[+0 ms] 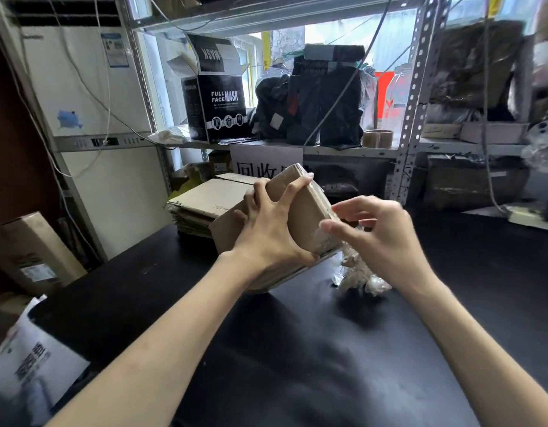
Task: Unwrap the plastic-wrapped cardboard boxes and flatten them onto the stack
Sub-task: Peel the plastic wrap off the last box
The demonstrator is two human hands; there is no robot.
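Your left hand point(266, 229) gripped the bundle of cardboard boxes point(303, 217), fingers splayed over its top face and thumb curled under its near corner, holding it tilted with its lower edge on the black table point(297, 349). Your right hand point(380, 238) hovered at the bundle's right edge, fingers loosely spread and holding nothing, thumb tip at the torn wrap there. Crumpled plastic wrap point(359, 275) lay just right of the bundle. The stack of flattened boxes point(204, 198) sat behind the bundle to its left; a mask box point(217, 109) stood well beyond it.
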